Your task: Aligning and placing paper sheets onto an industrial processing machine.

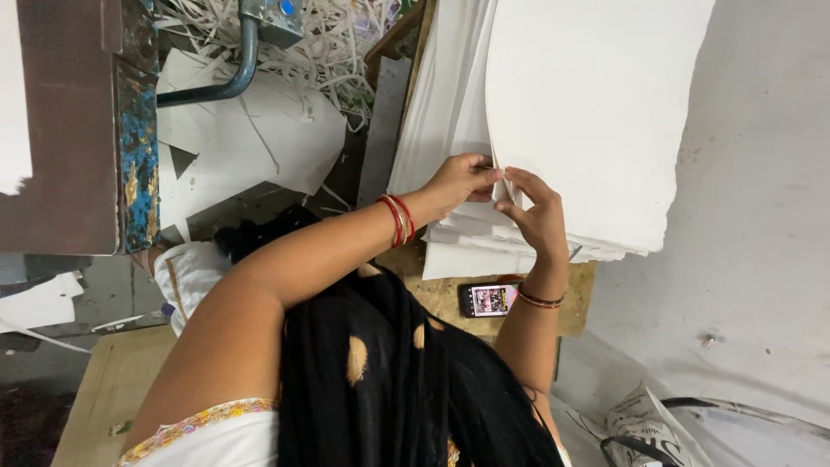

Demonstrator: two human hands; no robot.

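- My left hand point(462, 177) pinches the near edge of the top white sheet point(588, 112), grip closed on it, to peel it off the paper stack point(441, 121).
- My right hand point(536, 212) meets it just beside, fingers closed on the same edge, steadying the lift.
- The stack lies on the wooden counter point(450, 290), far from my body.
- A phone point(488, 299) rests near my right wrist; paper shreds point(337, 43) lie far left.

left hand point(462, 177): red bangles | right hand point(536, 216): red-gold bangles | black scarf point(380, 380)
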